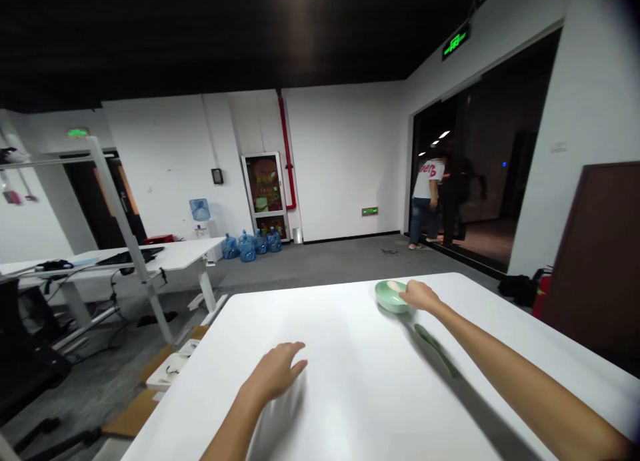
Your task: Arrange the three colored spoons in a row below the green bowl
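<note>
A pale green bowl (388, 303) is at the far edge of the white table (345, 354). In it lies a small white rounded object (394, 285), too small to name surely. My right hand (421, 295) is closed at the bowl's right side, fingers pinching its rim. A dark green spoon (434, 347) lies on the table under my right forearm, its wider end toward the bowl. My left hand (278, 369) hovers over the left part of the table, thumb and fingers apart, with nothing in it.
A person (427, 194) stands by the dark doorway at the back right. Left of the table are a white tray (166, 374) and cardboard pieces (131, 413). Farther off are another white desk (180, 253), a metal frame post (123, 214) and several blue water jugs (247, 246).
</note>
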`<state>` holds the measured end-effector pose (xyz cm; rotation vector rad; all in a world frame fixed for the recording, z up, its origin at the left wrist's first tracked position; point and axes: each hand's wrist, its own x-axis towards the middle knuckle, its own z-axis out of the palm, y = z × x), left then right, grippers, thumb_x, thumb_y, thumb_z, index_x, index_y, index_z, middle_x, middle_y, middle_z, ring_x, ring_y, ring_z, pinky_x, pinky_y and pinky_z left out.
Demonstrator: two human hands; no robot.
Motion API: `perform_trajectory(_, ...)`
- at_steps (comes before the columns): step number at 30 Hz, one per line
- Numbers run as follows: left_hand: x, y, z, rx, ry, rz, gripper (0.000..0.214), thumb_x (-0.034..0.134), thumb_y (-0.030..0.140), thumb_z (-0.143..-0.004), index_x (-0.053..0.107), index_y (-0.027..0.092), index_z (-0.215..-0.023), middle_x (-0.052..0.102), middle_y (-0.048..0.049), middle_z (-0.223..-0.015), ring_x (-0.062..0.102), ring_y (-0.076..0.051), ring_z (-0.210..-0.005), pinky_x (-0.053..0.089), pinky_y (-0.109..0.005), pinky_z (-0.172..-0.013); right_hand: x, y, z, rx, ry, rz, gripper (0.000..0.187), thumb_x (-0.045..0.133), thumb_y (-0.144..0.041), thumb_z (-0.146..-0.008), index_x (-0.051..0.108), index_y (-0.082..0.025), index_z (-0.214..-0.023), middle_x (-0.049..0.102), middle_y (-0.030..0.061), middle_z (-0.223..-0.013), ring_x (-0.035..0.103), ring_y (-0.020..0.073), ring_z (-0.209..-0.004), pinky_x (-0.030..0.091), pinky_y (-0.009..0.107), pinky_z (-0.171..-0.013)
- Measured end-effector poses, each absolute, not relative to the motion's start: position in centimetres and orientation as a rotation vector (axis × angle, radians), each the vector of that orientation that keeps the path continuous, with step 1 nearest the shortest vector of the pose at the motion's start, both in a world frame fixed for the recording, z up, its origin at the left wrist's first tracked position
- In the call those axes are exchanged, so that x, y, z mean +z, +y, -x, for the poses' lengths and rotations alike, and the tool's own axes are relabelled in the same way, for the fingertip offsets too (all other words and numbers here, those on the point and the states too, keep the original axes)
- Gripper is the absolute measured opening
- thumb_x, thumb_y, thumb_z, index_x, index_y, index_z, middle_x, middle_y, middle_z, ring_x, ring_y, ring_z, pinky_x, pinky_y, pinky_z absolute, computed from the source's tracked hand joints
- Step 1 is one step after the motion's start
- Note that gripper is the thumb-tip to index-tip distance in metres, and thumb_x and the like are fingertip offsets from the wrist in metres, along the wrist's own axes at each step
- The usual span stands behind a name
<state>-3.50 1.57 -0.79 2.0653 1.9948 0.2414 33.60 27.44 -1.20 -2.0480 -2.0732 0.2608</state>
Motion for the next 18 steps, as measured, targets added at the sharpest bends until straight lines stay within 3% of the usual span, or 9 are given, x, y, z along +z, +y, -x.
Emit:
perform_trajectory(5,-1.0,1.5,3.8,0.248,1.989,-2.078,0.053,0.042,0.05,-0.092,0.051,0.025,-0.139,0.057,-0.0083,-0.141,0.051,-0.029,-0.129,0.039,-0.042,-0.106,0.1,22.2,-35.1,0.363,-2.16,1.928,0.033,0.055,-0.034,-0.08,0.069,-0.013,-0.059,0.069,0.0125,-0.067,0.063,0.0179,-0.065,0.039,0.025,-0.059)
perform_trajectory(11,-0.8,0.9,3.9,0.26,1.997,-2.085,0.054,0.04,0.051,-0.093,0.051,0.024,-0.139,0.058,-0.0089,-0.14,0.051,-0.028,-0.13,0.04,-0.041,-0.105,-1.2,18.1,-34.8,0.662,-2.24,1.926,0.016,0.059,-0.024,-0.072,0.065,-0.013,-0.063,0.069,0.0069,-0.061,0.06,0.0129,-0.051,0.041,0.022,-0.052)
perform_trajectory(16,-0.8,0.7,3.8,0.289,1.984,-2.108,0.053,0.042,0.049,-0.092,0.053,0.024,-0.137,0.059,-0.0082,-0.138,0.051,-0.028,-0.129,0.04,-0.04,-0.105,-3.7,17.1,-34.2,0.708,-2.252,1.972,0.004,0.06,-0.017,-0.068,0.063,-0.014,-0.068,0.069,0.0087,-0.062,0.063,0.0184,-0.053,0.045,0.027,-0.054)
perform_trajectory(18,-0.9,0.7,3.8,0.29,1.984,-2.104,0.052,0.043,0.05,-0.091,0.053,0.025,-0.136,0.059,-0.0076,-0.138,0.051,-0.028,-0.129,0.04,-0.04,-0.105,-5.0,17.4,-34.3,0.654,-2.218,1.997,0.009,0.061,-0.014,-0.067,0.063,-0.016,-0.076,0.071,0.0104,-0.068,0.065,0.0213,-0.056,0.047,0.029,-0.055)
